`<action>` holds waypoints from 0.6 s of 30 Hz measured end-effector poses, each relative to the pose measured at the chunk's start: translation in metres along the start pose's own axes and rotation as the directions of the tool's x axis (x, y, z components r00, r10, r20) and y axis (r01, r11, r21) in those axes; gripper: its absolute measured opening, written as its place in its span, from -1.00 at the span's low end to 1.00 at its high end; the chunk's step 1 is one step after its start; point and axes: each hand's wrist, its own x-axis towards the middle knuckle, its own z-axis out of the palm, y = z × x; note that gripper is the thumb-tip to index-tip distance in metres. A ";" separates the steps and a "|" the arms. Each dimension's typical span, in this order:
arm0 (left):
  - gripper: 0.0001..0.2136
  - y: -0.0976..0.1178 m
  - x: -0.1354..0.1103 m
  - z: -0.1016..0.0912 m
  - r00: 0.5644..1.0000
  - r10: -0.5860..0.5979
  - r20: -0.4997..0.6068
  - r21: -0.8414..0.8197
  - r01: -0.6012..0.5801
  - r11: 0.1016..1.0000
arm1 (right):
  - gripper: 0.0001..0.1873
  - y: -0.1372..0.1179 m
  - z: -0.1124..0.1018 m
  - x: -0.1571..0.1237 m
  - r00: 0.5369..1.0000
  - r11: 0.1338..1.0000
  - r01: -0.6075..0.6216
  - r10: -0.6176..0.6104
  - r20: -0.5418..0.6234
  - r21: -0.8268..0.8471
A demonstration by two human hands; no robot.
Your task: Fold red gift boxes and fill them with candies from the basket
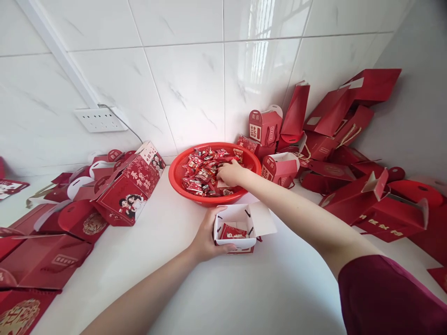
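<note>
My left hand [208,236] grips the left side of a small gift box [234,242], thumb along its near wall. The box stands with its flap folded out to the right, and a red candy packet [233,231] lies inside it. Just beyond, a red plastic basket [172,179] holds many red wrapped candies [200,174]. My right hand [230,174] reaches into the basket on its right side, fingers bent down among the candies. Its fingertips are partly hidden, so what they pinch, if anything, does not show.
Red gift boxes [77,214] crowd the left of the white table [195,298], one with a printed couple [120,200]. More red boxes [324,144] pile up at the right. A power strip [101,120] with a cable is on the tiled wall behind.
</note>
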 end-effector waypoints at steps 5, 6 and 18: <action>-0.15 -0.003 0.000 0.000 1.000 0.005 0.001 -0.020 -0.005 1.000 | -0.68 0.027 0.018 0.004 0.987 0.992 -0.129 0.128 -0.101 -0.006; -0.15 -0.003 0.000 0.000 1.000 0.003 0.004 -0.022 -0.003 1.000 | -0.69 0.029 0.021 0.004 0.986 0.993 -0.119 0.119 -0.119 0.003; -0.11 -0.002 0.000 0.000 0.996 0.086 0.018 0.157 -0.088 0.984 | -0.73 -0.016 -0.012 -0.014 0.905 0.941 0.322 -0.274 -0.325 0.107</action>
